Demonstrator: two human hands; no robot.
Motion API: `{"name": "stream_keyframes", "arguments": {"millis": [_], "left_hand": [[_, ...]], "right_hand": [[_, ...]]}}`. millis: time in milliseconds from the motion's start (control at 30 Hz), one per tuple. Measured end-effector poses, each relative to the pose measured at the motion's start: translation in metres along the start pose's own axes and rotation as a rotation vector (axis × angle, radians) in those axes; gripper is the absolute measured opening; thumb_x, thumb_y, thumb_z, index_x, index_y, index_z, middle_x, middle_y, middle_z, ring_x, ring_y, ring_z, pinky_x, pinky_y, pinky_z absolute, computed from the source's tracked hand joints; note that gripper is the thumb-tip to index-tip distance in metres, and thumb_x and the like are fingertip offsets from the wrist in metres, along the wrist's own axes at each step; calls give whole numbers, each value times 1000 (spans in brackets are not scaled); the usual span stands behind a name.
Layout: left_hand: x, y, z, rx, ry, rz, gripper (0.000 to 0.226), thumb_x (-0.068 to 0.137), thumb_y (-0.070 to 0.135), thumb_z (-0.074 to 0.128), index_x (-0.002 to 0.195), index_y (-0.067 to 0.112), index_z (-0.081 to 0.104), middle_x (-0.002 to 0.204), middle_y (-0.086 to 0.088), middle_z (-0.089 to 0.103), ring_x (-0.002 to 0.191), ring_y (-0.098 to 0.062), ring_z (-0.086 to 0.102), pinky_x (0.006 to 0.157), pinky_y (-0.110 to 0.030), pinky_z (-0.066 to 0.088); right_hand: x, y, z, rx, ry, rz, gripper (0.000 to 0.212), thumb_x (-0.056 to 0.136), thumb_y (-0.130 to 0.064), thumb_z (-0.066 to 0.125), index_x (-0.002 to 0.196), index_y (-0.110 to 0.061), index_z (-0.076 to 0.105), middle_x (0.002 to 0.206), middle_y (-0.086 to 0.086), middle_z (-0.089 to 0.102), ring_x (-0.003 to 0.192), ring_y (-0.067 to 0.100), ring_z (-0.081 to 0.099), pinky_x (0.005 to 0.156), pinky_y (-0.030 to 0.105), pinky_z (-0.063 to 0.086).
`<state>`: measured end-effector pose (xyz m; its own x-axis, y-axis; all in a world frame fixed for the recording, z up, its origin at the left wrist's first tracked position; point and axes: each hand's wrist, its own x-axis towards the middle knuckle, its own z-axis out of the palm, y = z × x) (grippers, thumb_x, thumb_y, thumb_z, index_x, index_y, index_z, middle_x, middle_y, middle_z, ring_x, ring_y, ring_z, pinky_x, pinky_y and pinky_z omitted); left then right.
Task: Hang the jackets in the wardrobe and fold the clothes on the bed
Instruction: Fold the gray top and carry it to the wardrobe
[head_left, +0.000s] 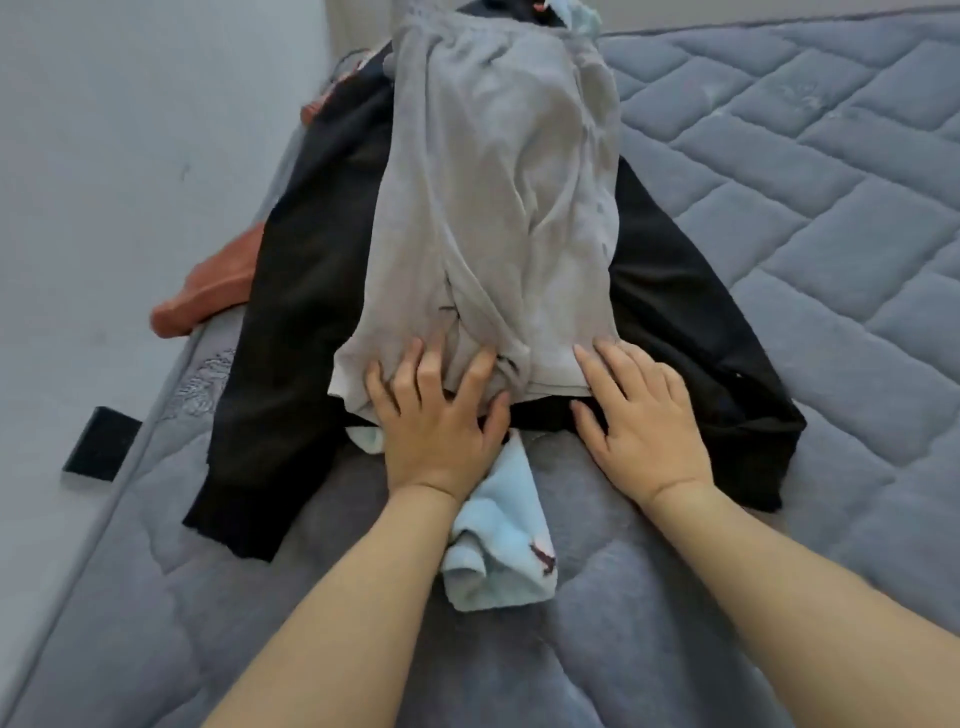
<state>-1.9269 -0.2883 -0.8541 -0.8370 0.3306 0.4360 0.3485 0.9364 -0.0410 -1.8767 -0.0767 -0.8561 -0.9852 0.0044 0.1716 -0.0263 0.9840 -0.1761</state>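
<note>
Item: grey garment (498, 208), top of the pile, running away from our hands toward the far end of the bed (831, 260). Its near hem lies under our fingertips.

Left hand (441, 415): fingers spread and resting flat on the near-left corner of the grey hem, pressing a bunched ridge of cloth; nothing is pinched that we can see.

Right hand (644, 421): flat and relaxed, fingertips touching the near-right corner of the same hem, palm on the black garment (701, 338) beneath.

Beneath both hands: the black garment, spread wide to either side of the grey one and reaching past our left wrist.

Between our wrists: a light blue cloth (498, 545), crumpled, its far end tucked under the pile.

Beyond the left hand, at the bed's edge near the wall: an orange-brown garment (208, 296), partly buried.

Step in hand, as we judge it: flattening the grey garment before folding. To do it well we would sweep outward from the centre ridge by the left fingers, keep both hem corners level, and hold the black layer still under the right palm so only the grey one shifts. Creases near the middle need smoothing first, or the fold will set them in.
</note>
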Motion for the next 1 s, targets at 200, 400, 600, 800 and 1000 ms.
{"name": "stream_keyframes", "arguments": {"millis": [200, 400, 600, 800, 1000], "left_hand": [[4, 0, 12, -28, 122, 2, 36, 91, 50, 53, 123, 33, 52, 132, -10, 37, 125, -33, 38, 107, -63, 24], [3, -1, 17, 24, 58, 14, 29, 94, 50, 46, 119, 35, 52, 122, -9, 37, 111, -31, 37, 96, -54, 28], [3, -1, 16, 55, 94, 46, 28, 96, 48, 44, 119, 36, 53, 121, -8, 38, 110, -31, 38, 95, -51, 26], [17, 13, -5, 64, -81, -7, 24, 94, 37, 45, 103, 21, 61, 109, -13, 55, 100, -32, 43, 87, -52, 34], [1, 58, -73, -104, -489, 37, 30, 94, 30, 36, 118, 18, 49, 125, -8, 55, 113, -32, 47, 90, -49, 33]], "right_hand": [[5, 3, 1, 16, 60, -15, 53, 95, -40, 47, 143, -17, 47, 147, 10, 44, 136, 30, 40, 105, 44, 31], [3, 6, 2, 73, 52, -8, 43, 98, -32, 41, 138, -19, 49, 144, 7, 47, 135, 29, 39, 104, 43, 29], [2, 5, -1, 154, 163, -5, 26, 94, -20, 48, 115, -14, 62, 117, 7, 60, 112, 31, 49, 95, 42, 33], [-2, 2, -1, 147, 261, -14, 19, 95, -14, 52, 110, -10, 63, 100, 9, 61, 98, 34, 52, 89, 42, 35], [-61, -11, -40, 199, 136, -28, 10, 90, -4, 58, 79, -4, 59, 69, 18, 55, 69, 37, 51, 67, 37, 28]]}}
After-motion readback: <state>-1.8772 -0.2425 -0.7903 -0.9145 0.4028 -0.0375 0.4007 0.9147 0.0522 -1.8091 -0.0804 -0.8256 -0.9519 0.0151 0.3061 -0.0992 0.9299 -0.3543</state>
